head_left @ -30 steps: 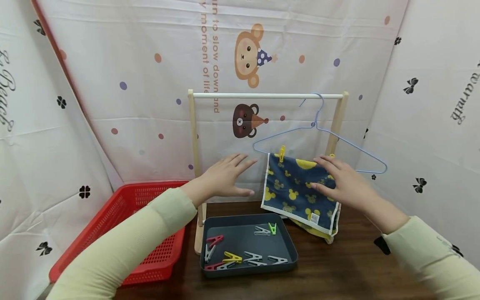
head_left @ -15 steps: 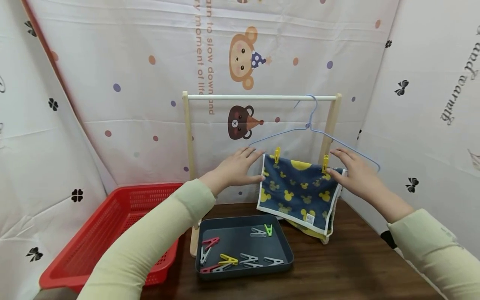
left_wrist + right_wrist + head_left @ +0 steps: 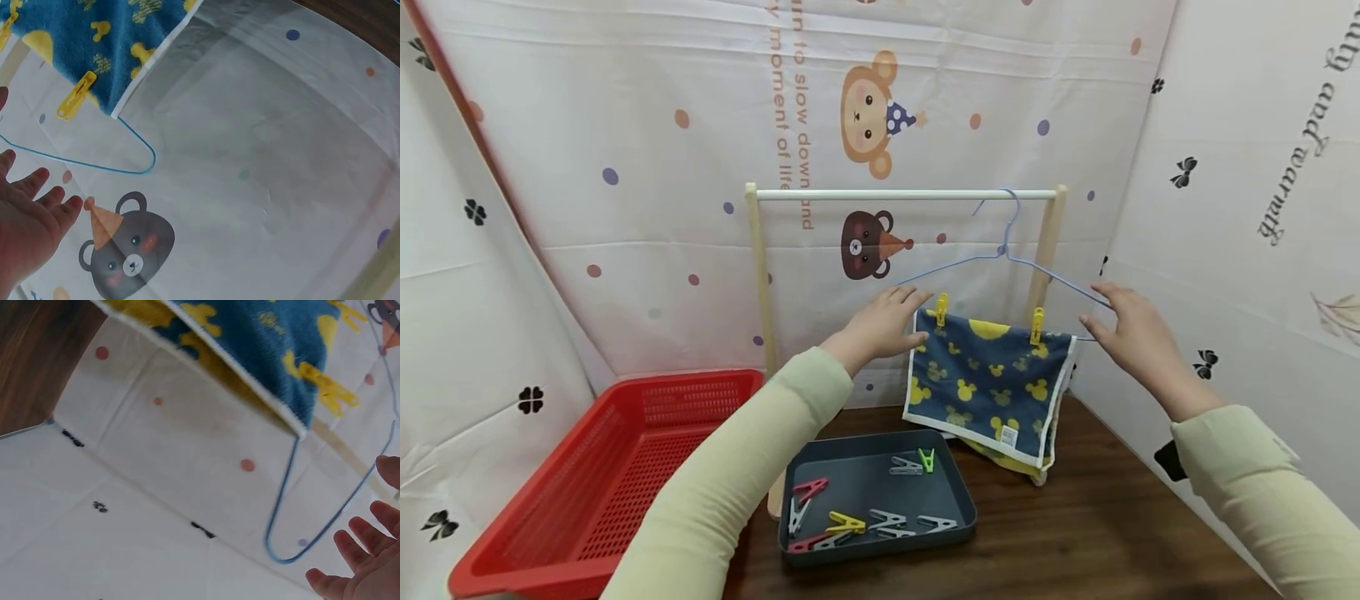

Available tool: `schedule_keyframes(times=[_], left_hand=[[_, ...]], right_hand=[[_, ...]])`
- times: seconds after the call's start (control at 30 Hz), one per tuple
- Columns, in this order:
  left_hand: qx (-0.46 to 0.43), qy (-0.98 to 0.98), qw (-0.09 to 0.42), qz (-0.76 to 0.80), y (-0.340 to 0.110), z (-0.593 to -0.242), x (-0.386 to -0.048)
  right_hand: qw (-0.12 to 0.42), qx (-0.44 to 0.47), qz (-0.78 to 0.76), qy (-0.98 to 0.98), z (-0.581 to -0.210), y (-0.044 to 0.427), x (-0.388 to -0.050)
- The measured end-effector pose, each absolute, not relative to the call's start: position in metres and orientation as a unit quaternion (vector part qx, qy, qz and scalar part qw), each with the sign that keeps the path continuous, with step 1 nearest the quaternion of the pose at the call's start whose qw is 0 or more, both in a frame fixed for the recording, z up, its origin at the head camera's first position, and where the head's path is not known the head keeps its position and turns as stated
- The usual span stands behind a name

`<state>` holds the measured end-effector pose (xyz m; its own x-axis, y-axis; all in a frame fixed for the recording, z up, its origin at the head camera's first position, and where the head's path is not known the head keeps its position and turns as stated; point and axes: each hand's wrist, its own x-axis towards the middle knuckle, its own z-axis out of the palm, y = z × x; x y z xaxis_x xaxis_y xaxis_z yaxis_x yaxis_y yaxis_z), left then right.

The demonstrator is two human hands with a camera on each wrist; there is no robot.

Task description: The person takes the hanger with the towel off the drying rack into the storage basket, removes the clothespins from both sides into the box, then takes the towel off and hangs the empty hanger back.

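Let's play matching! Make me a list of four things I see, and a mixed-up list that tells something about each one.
1. towel
2. hanger
3. tray
4. basket

A. has loose clips lying in it
B. is red
C. has two yellow clips on its top edge
D. is hooked on the white bar

Pairs: 1-C, 2-D, 3-A, 4-B

A red basket (image 3: 647, 465) stands at the left edge of the brown desk (image 3: 1075, 533). Behind the desk's back edge hangs a white cloth (image 3: 692, 208) printed with a monkey (image 3: 863, 117), a brown bear (image 3: 859, 246) and coloured dots (image 3: 681, 118). Beyond the right edge, another white cloth (image 3: 1247, 275) shows black bows (image 3: 1184, 172) and slanting letters (image 3: 1311, 125).
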<state>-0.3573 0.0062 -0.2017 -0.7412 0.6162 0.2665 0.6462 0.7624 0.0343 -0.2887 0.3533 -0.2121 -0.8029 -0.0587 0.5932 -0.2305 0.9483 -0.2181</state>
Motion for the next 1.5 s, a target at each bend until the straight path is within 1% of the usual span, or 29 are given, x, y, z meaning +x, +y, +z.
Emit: schedule_keyframes(times=[0.1,0.37,0.67,0.8,0.9,1.0,1.17,1.5], left_hand=[[-0.334,-0.932,0.122,-0.073,0.009,-0.202,-0.361],[-0.321,-0.936,0.116,-0.086,0.021,-0.199,-0.37],[-0.302,-0.941,0.121,-0.092,0.026,-0.193,-0.376],[-0.286,-0.945,0.125,-0.095,0.016,-0.187,-0.372],[-0.279,-0.947,0.132,-0.092,0.005,-0.18,-0.368],[-0.278,-0.947,0.139,-0.081,-0.005,-0.175,-0.368],[-0.27,-0.95,0.14,-0.069,-0.022,-0.173,-0.37],[-0.255,-0.954,0.139,-0.078,-0.047,-0.163,-0.37]], right_hand=[[0.311,0.069,0.148,-0.936,-0.216,0.356,-0.294],[0.358,0.055,0.174,-0.916,-0.226,0.357,-0.309],[0.422,0.082,0.19,-0.882,-0.243,0.362,-0.32],[0.42,0.09,0.194,-0.882,-0.244,0.359,-0.321],[0.414,0.082,0.193,-0.886,-0.243,0.359,-0.32],[0.419,0.071,0.19,-0.885,-0.24,0.361,-0.318],[0.431,0.07,0.183,-0.881,-0.231,0.364,-0.315],[0.429,0.069,0.18,-0.883,-0.213,0.365,-0.314]])
